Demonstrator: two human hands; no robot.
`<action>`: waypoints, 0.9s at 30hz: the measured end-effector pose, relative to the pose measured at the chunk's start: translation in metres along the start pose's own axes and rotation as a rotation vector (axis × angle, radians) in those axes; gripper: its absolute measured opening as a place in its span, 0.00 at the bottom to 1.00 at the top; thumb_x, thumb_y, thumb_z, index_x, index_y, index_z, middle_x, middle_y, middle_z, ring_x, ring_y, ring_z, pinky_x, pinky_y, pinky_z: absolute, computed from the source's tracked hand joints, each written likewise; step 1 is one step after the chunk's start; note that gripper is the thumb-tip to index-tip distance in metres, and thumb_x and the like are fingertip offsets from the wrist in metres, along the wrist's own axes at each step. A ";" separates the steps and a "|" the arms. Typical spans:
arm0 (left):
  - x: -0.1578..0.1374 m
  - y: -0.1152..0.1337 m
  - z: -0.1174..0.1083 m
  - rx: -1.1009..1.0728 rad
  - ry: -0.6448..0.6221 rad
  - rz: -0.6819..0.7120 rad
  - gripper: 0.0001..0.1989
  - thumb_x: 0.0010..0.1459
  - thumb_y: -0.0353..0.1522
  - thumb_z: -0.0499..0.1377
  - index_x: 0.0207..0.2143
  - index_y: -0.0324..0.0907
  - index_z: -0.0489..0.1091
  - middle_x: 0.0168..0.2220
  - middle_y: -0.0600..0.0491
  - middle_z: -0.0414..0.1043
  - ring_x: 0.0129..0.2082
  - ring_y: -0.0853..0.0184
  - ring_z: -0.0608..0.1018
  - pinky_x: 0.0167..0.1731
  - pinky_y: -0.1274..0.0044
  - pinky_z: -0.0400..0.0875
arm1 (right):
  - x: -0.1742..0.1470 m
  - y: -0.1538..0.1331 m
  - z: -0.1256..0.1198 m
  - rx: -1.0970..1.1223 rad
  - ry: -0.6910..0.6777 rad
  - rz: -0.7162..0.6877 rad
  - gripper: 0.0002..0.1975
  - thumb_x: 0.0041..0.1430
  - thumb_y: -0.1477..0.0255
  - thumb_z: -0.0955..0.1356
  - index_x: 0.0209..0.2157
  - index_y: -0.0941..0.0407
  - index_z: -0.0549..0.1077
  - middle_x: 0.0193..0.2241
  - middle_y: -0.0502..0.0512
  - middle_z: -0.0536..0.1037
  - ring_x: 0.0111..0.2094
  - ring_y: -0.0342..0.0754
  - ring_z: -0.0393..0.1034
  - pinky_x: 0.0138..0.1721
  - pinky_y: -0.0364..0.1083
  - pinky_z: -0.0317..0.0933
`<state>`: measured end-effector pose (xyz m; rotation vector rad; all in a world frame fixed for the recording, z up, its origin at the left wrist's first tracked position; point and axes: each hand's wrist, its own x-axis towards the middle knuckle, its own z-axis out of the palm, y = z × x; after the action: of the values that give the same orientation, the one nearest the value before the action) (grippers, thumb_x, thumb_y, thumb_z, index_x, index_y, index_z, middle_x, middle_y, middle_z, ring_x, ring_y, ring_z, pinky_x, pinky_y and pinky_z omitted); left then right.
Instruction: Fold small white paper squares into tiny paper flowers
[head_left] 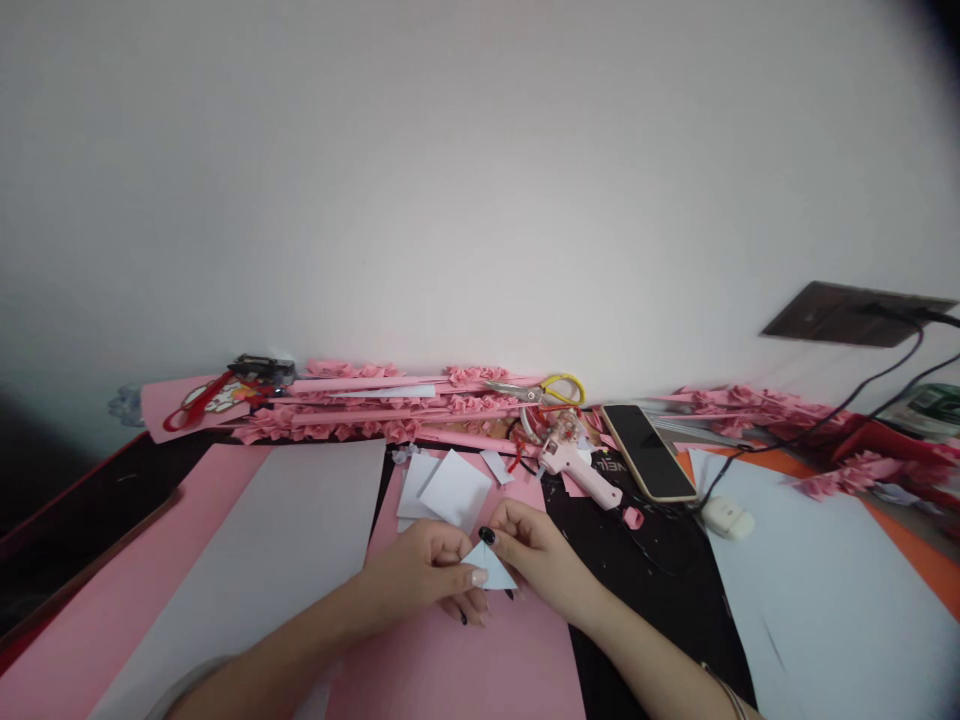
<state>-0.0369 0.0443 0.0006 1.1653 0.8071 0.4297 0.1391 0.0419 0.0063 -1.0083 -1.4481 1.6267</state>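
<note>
A small folded piece of white paper, roughly triangular, is held between both hands above a pink sheet. My left hand grips its left side, thumb on top and fingers underneath. At its upper corner, my right hand pinches the paper between thumb and fingers. Just beyond the hands lie several white paper squares, overlapping one another. Parts of the fingers under the folded paper are hidden.
A pink glue gun and a phone lie right of the squares. Yellow-handled scissors rest on pink paper flower stems along the wall. A white earbud case sits on a large white sheet. Black cables hang from the wall socket.
</note>
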 end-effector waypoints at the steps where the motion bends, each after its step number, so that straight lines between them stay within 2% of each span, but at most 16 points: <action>1: 0.000 0.000 0.000 0.004 -0.005 -0.002 0.12 0.50 0.38 0.61 0.25 0.38 0.67 0.25 0.50 0.78 0.26 0.63 0.80 0.28 0.76 0.73 | 0.000 0.000 -0.001 -0.022 -0.008 0.007 0.17 0.55 0.60 0.66 0.23 0.57 0.60 0.10 0.40 0.59 0.11 0.35 0.50 0.13 0.36 0.43; 15: 0.000 0.001 0.000 0.007 -0.059 0.027 0.09 0.52 0.35 0.60 0.27 0.37 0.68 0.25 0.50 0.78 0.26 0.65 0.80 0.28 0.76 0.74 | -0.003 -0.004 0.001 -0.143 0.002 0.042 0.20 0.53 0.56 0.66 0.22 0.56 0.58 0.13 0.41 0.56 0.15 0.37 0.48 0.16 0.38 0.42; 27: -0.005 0.003 -0.001 0.019 -0.098 0.023 0.09 0.52 0.35 0.59 0.28 0.38 0.70 0.26 0.51 0.78 0.26 0.65 0.80 0.28 0.77 0.72 | -0.004 -0.001 0.001 -0.284 0.019 -0.025 0.17 0.57 0.61 0.64 0.22 0.56 0.58 0.17 0.44 0.56 0.20 0.39 0.48 0.20 0.39 0.45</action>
<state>-0.0401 0.0428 0.0049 1.2050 0.7145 0.3820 0.1399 0.0385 0.0076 -1.1530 -1.7049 1.4148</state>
